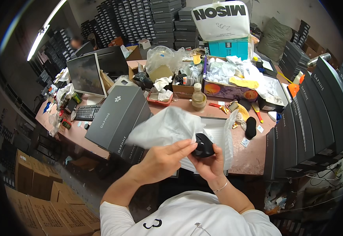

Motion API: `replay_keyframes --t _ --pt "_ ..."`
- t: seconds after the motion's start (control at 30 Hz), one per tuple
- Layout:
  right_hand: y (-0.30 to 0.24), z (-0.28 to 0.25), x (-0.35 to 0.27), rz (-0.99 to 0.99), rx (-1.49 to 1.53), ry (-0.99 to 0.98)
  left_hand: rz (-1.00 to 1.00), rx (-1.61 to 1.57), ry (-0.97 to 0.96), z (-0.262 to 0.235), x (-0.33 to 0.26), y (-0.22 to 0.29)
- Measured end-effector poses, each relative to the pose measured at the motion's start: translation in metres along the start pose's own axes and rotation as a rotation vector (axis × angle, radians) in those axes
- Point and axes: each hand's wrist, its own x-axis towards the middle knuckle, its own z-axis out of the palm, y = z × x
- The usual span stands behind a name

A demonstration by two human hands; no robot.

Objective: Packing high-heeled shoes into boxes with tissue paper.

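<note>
My right hand (210, 162) holds a glossy black shoe (205, 146), of which only a rounded end shows. My left hand (170, 158) has its fingers pressed together on a white tissue paper (167, 128) beside the shoe; their tips touch the shoe's left side. The paper spreads out to the left, smeared by motion, and hides part of what lies behind. Beneath both hands is an open box (227, 167) lined with white paper. A closed dark grey shoe box (118, 118) stands tilted on others to the left.
Tall dark shoe boxes (297, 126) line the right edge. A bottle of liquid (198, 98), a red basket (159, 103) and a paper-filled carton (230, 94) stand behind. A black oval pad (251, 128) lies at right. Monitor (87, 74) and keyboard (87, 113) are left; brown cartons (42, 208) sit on the floor.
</note>
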Motion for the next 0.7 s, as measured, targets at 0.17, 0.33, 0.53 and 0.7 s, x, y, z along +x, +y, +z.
replay_keyframes --t 0.17,0.33,0.53,0.7 --pt "0.007 0.006 0.008 -0.169 -0.543 -0.098 0.097 0.052 0.145 0.021 0.008 -0.009" --pt "-0.024 0.007 0.010 -0.068 0.142 -0.221 0.123 -0.074 0.173 0.042 -0.003 -0.010" --pt "-0.016 -0.118 0.018 -0.232 -1.578 -0.141 0.289 -0.342 0.315 0.070 0.032 0.010" --pt "-0.033 -0.041 0.013 -0.198 -0.784 -0.016 0.361 -0.397 0.278 0.098 0.003 0.033"
